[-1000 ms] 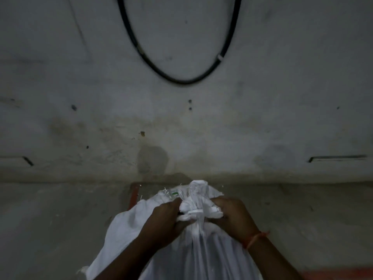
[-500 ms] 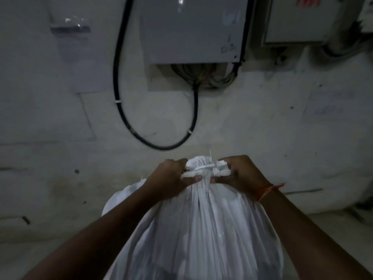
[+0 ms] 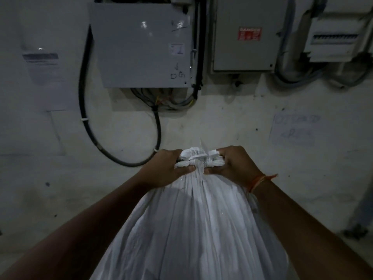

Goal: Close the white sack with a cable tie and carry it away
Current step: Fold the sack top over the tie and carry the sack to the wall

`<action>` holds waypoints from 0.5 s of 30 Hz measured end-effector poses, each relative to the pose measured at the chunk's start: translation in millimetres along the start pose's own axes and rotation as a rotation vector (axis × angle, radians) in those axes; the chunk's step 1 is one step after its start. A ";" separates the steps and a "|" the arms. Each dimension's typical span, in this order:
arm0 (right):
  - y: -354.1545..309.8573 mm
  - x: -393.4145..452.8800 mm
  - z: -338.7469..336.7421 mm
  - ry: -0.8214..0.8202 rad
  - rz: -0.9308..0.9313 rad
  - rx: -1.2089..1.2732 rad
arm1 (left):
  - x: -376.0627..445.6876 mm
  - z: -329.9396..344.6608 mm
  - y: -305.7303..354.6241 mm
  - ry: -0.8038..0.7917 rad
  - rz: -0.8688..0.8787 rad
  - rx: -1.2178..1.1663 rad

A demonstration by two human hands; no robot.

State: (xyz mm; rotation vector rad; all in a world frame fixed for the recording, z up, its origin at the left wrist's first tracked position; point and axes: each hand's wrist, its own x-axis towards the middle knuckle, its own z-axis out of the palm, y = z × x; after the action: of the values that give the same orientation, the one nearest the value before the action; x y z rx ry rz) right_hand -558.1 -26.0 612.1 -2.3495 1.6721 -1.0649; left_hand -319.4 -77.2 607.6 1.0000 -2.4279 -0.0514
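Progress: the closing step appears done. The tie is sitting cinched round the gathered neck of the sack, with its free tail sticking up and slightly left above the bunched mouth. The neck is pinched tight and the cloth is fanning out in pleats below it. What is left, on this evidence, is the carrying away. Whether the sack's base is resting on the floor or hanging free cannot be told, as the bottom is lying outside the frame.

Left to right:

The left hand is gripping the neck from the left side, fingers curled round the bunched cloth just beside the tie.

The sack is sitting centre frame, between the two forearms, close to the person's body and in front of the wall. Its long axis is running from the lower edge of the view up to the neck. The mouth is pointing up and away from the person, towards the wall.

The right hand is gripping the neck from the right side, fingers curled under the cloth. An orange thread is circling that wrist.

Both grips are meeting at the neck, touching the tie's band or very nearly so. The two-handed hold looks suited to lifting.
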 end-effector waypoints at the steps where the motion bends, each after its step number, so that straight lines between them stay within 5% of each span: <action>1: 12.5 -3.1 -11.2 0.001 0.018 -0.008 | 11.0 6.8 11.3 -0.006 0.004 -0.006; 15: 171.2 -55.5 -148.9 0.048 0.154 -0.149 | 157.2 112.7 153.8 -0.021 0.134 -0.038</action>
State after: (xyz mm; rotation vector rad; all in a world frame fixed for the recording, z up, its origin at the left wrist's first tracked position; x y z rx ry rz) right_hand -789.9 0.1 624.4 -2.2497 1.9783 -1.0092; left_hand -566.2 -87.5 613.1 0.8216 -2.4971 -0.0614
